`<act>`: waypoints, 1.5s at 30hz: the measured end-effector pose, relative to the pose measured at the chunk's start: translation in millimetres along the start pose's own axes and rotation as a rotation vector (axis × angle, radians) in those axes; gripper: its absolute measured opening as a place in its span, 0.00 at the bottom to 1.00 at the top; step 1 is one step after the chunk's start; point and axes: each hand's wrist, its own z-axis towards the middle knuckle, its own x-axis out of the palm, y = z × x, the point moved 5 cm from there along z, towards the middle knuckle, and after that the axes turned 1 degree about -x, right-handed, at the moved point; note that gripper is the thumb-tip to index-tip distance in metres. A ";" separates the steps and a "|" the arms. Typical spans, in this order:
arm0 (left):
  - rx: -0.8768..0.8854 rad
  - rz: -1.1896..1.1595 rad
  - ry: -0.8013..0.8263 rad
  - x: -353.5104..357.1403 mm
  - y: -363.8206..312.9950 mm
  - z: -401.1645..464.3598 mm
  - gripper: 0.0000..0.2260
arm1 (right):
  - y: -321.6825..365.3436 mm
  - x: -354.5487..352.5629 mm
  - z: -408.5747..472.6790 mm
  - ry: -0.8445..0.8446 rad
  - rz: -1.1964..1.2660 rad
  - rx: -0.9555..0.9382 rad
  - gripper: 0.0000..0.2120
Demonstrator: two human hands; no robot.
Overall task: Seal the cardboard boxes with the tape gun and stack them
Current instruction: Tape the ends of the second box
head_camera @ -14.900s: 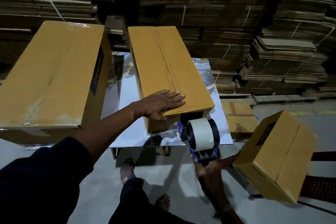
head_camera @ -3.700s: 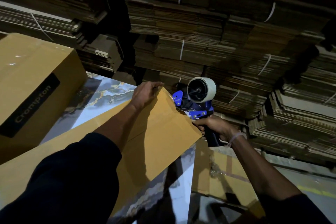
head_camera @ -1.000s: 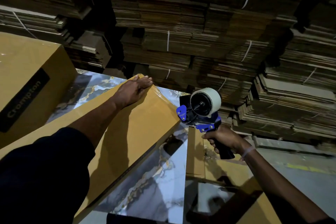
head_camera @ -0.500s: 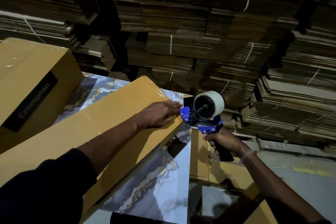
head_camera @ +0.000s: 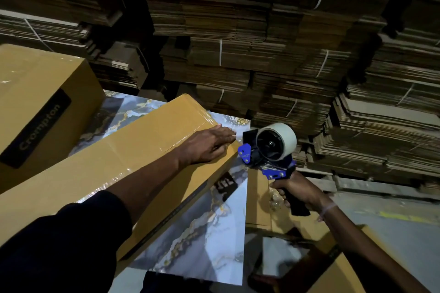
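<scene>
Long cardboard box [head_camera: 133, 164] lies closed on the marble-print table [head_camera: 209, 242], running diagonally; what's inside can't be seen. Clear tape shines along its top and over its far end. Left hand [head_camera: 209, 145] lies flat on the box top at that far end, fingers straight and close together, tips at the box's right edge. Right hand [head_camera: 295, 189] is wrapped around the black handle of the tape gun [head_camera: 269, 150], fingers curled tight. The gun sits just right of the box's far corner, blue head beside the left fingertips; contact with the box can't be told. One white tape roll is on the gun.

Second box [head_camera: 40, 102], labelled "Crompton", stands left of the long box, also closed, with a strip of bare tabletop between them. A third box [head_camera: 342, 276] shows partly at lower right, below the table edge. Flat cardboard [head_camera: 258, 197] lies right of the table, under the gun. Open tabletop lies right of the long box, up to the table's right edge. Bundled stacks of flattened cartons [head_camera: 262, 54] wall the far side, close behind the table.

Count: three boxes, one tape gun, two hands.
</scene>
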 end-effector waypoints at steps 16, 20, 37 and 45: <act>-0.040 -0.070 -0.027 -8.6 -7.6 -0.2 0.23 | -34.7 12.1 -15.5 0.010 0.081 0.017 0.06; -0.018 -0.062 -0.009 -4.8 -6.9 0.2 0.24 | -43.1 18.4 -17.7 -0.001 0.131 0.038 0.07; -0.034 0.126 0.149 16.4 -12.1 -11.4 0.46 | -30.8 34.2 36.8 0.070 -0.021 0.009 0.18; -0.027 0.037 0.136 16.6 -9.4 -7.7 0.46 | -19.9 17.5 50.2 0.109 -0.062 -0.059 0.15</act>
